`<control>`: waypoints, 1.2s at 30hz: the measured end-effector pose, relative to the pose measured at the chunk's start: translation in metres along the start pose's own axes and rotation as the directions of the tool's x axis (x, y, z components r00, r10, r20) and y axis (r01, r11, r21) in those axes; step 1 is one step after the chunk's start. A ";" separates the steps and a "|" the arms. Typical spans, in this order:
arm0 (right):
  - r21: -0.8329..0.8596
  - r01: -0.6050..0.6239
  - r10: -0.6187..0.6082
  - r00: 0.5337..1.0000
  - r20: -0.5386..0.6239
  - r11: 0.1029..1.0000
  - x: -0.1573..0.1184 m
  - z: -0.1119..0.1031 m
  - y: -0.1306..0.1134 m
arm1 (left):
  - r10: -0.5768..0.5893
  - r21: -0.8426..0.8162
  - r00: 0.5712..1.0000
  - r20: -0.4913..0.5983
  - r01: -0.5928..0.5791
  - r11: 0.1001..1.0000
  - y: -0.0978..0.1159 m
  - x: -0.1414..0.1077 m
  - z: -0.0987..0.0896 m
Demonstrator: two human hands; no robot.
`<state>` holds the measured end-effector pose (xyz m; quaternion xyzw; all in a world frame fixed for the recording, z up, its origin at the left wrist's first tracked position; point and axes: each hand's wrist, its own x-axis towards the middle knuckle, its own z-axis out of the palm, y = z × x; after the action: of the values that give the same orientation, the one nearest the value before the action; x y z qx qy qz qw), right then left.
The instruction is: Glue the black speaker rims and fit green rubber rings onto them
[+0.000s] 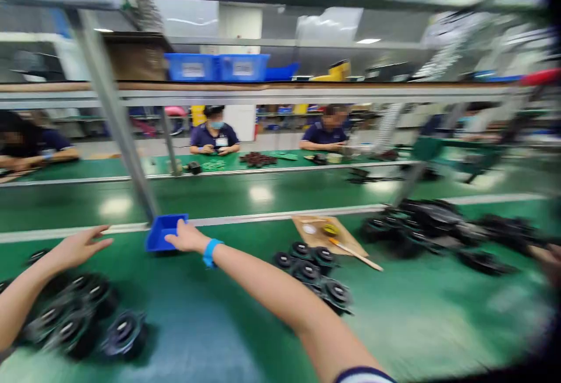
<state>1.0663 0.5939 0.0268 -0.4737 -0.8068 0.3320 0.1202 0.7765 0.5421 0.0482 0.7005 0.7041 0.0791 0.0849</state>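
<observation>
My right hand (186, 237), with a blue band at the wrist, grips the right side of a small blue bin (158, 235) on the green bench (201, 318). Its thumb reaches into the bin. To the left, my left hand (83, 247) hangs in the air with its fingers apart and nothing in it. Below it lies a group of round black parts (72, 313), blurred by motion. A second group of round black parts (309, 269) sits to the right of my right forearm.
A brown sheet (315, 234) holds a yellow item and a brush (355, 254). Black parts (412, 225) are heaped at the right, near another person's hand (547, 257). A metal post (118, 120) rises behind the bin. People sit across the bench.
</observation>
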 end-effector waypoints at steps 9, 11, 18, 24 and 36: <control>-0.088 0.509 -0.491 0.855 0.168 0.856 -0.061 0.104 -0.084 | -0.240 0.097 0.935 0.262 0.222 0.970 -0.070 -0.165 -0.007; -0.219 0.518 -0.488 0.854 0.181 0.827 -0.075 0.131 -0.092 | -0.176 0.139 0.959 0.221 0.148 0.979 -0.066 -0.172 0.012; -0.448 0.328 -0.353 0.935 0.029 0.832 -0.073 0.173 -0.080 | 0.114 0.064 0.974 0.196 -0.129 0.990 -0.064 -0.130 0.042; -0.301 0.441 -0.447 0.893 0.052 0.846 -0.050 0.168 -0.083 | 0.230 -0.042 0.954 0.194 -0.226 0.973 -0.074 -0.109 0.060; -0.400 0.308 -0.366 0.928 -0.076 0.864 -0.117 0.099 0.025 | 0.255 -0.071 0.967 0.001 -0.254 0.965 0.066 -0.084 0.142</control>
<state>1.0938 0.4618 -0.0497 -0.3629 -0.9147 0.1065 0.1423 0.8738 0.4571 -0.0737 0.7821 0.6047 0.1104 0.1022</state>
